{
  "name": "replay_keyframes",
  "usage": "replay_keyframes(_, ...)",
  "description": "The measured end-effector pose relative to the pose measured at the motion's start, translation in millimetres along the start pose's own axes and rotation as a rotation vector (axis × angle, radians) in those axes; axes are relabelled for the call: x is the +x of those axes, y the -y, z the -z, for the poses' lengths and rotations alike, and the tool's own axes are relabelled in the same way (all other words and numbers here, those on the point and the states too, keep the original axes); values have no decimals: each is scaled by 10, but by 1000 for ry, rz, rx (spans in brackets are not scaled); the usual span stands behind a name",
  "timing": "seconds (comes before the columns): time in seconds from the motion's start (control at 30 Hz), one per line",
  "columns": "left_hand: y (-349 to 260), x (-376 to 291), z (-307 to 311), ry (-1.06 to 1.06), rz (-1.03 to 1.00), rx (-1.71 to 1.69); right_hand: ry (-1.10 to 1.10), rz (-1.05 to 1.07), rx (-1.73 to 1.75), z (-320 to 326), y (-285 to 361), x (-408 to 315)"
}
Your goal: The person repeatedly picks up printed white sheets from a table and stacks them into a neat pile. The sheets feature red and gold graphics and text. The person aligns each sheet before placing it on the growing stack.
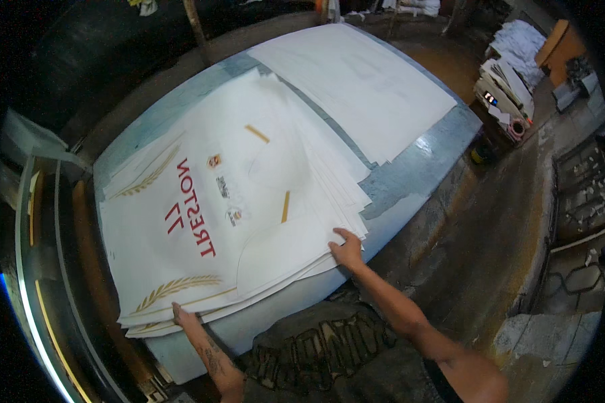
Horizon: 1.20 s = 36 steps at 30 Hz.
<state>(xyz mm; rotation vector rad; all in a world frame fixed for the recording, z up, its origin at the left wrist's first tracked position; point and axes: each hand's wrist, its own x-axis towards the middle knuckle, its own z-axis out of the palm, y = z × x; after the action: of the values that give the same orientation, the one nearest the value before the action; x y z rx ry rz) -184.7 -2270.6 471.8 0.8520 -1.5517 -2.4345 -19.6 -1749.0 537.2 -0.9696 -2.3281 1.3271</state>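
Note:
A large white printed sheet (pixel 277 252), likely transfer paper, lies on top of an uneven stack before me. It bears mirrored red lettering (pixel 196 206), small crests, gold bars and gold leaf sprays (pixel 174 291), laid out like a jersey front. At the near left edge my left hand (pixel 185 316) pinches the sheet's border, thumb on top, other fingers hidden beneath. My right hand (pixel 349 249) holds the near right corner, with thumb and a finger spread on the paper. How many layers either hand grips cannot be seen.
The stack rests on a blue-grey table (pixel 403 201). Beyond it lies a second pile of white sheets (pixel 358 85). Along the left runs a long machine or frame with a bright strip (pixel 35 307). At right stand a cluttered bench (pixel 501 103), white bundled material (pixel 519 45) and a metal grate (pixel 582 186).

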Motion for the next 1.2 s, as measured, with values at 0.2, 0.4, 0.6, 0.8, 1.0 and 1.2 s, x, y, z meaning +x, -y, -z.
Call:
replay_keyframes(0.2,58,33,43,-550,23,434,-119,-99,29,-289,-228,-120)
replay_keyframes(0.4,203,203,158,-660,-53,570,-154,-29,-211,-248,-119,-5)
replay_keyframes(0.6,119,39,120,-603,-197,767,-168,-91,-361,-196,-87,91)
replay_keyframes(0.8,-227,-437,-45,-519,-223,1259,-2,-247,19,-106,273,226)
replay_keyframes(1.0,-215,-723,-154,-460,173,750,166,282,309,-148,2089,711)
replay_keyframes(1.2,-459,-819,-378,77,81,-154,122,772,307,602,3099,781)
